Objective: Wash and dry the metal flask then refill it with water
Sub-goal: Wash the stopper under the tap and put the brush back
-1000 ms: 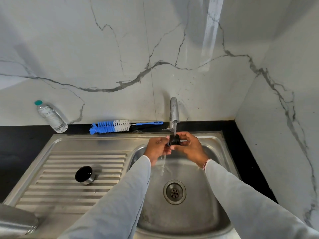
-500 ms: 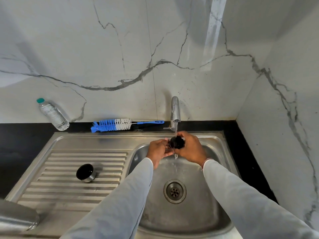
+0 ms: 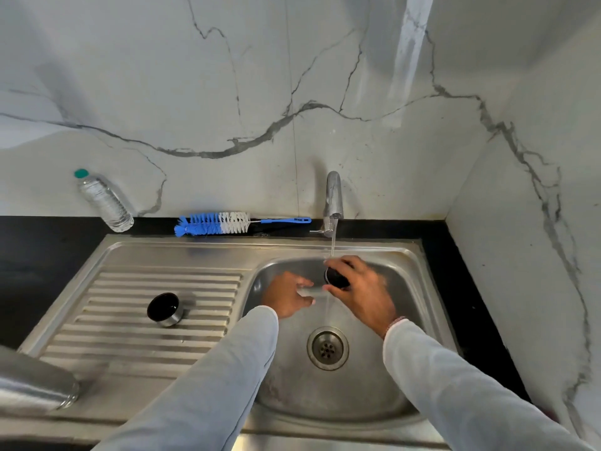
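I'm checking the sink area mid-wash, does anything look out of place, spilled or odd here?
Nothing looks spilled or damaged. The metal flask lies on its side at the draining board's near left corner, and the plastic water bottle appears to lean against the wall. The right hand holds a small black part under the running tap.

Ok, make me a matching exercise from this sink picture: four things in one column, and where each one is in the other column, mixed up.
Things:
1. bottle brush
2. plastic bottle
3. metal cup
4. black stopper

Places:
A. on the ribbed drainboard
B. gripped in the right hand under the running tap
C. lying on the black counter behind the sink, left of the tap
D. standing on the counter at far left by the wall

Pairs: 1-C, 2-D, 3-A, 4-B
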Demonstrator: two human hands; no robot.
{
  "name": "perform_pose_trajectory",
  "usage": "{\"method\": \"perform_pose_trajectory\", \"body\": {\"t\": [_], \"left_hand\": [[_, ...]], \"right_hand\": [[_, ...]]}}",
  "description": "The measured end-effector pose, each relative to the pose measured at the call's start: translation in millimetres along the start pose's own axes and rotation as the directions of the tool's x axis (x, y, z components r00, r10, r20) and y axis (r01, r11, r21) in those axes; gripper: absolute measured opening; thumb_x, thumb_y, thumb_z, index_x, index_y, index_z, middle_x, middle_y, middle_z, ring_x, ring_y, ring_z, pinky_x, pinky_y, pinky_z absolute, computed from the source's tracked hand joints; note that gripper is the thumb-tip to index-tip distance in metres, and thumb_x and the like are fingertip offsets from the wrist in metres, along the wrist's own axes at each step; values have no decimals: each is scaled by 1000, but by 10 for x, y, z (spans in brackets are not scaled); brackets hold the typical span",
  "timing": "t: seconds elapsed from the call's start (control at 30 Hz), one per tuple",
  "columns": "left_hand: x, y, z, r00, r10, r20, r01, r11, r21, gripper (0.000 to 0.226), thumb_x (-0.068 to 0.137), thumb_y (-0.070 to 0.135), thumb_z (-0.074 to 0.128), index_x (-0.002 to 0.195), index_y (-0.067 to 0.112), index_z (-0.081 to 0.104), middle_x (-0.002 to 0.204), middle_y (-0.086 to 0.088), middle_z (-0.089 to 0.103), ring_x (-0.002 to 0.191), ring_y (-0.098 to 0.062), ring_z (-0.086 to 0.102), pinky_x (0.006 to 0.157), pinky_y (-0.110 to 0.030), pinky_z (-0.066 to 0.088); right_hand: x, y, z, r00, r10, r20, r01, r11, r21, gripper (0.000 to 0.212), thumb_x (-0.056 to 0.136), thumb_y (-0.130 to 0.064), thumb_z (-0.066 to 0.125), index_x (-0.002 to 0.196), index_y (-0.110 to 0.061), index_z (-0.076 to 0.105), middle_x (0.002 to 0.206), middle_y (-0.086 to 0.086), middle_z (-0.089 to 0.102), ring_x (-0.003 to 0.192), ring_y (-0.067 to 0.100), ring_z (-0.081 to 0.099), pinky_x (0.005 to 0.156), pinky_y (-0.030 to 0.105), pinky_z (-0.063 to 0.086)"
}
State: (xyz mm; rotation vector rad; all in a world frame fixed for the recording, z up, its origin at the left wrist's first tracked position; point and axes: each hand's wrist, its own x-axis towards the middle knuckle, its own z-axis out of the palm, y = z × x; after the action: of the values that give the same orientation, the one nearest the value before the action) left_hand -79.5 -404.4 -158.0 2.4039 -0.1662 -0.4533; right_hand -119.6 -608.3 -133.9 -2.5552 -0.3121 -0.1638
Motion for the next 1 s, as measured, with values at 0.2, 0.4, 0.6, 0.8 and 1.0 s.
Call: {"method": "perform_pose_trajectory", "body": {"t": [0.2, 0.4, 0.6, 0.8, 1.0], "left_hand": [[-199, -3, 43, 997, 69, -30, -47, 883, 467, 52, 86, 29, 78, 136, 18, 65, 136, -7, 66, 128, -29, 59, 105, -42, 51], [-358, -118, 81, 1000, -24, 0, 21, 895, 446, 51, 89, 27, 76, 135, 12, 64, 137, -13, 64, 127, -32, 60, 107, -40, 49], [-585, -297, -71, 990, -64, -122, 88, 976, 201, 39, 93, 35, 70, 126, 15, 71, 129, -8, 70, 119, -29, 65, 104, -38, 50], [-1014, -745, -414, 943, -173, -286, 194, 980, 45, 25, 89, 28, 60, 74, 12, 70, 79, -7, 73, 86, -31, 68, 75, -33, 51], [-1532, -1383, -834, 872, -309, -381, 322, 946, -31, 25, 91, 27, 58, 95, 14, 78, 94, -11, 77, 94, -32, 70, 84, -42, 55]], "right_hand": [[-178, 69, 267, 967, 185, 173, -187, 982, -6, 52, 90, -30, 74, 139, -25, 57, 129, 8, 55, 117, 30, 57, 101, 36, 47], [-227, 52, 303, 965, 172, 198, -180, 983, 22, 52, 89, -34, 75, 137, -24, 58, 127, 9, 57, 117, 31, 56, 102, 37, 47], [-98, -194, 398, 969, 30, 245, -64, 989, 131, 60, 84, -18, 80, 138, -27, 56, 130, 4, 51, 118, 25, 56, 105, 32, 48], [149, -867, 721, 956, -119, 268, 55, 971, 234, 60, 79, -18, 81, 131, -30, 53, 122, 1, 58, 110, 22, 59, 95, 27, 46], [327, -1723, 1245, 914, -231, 335, 100, 925, 366, 57, 69, -18, 87, 119, -22, 59, 114, -4, 65, 82, 13, 58, 83, 31, 53]]}}
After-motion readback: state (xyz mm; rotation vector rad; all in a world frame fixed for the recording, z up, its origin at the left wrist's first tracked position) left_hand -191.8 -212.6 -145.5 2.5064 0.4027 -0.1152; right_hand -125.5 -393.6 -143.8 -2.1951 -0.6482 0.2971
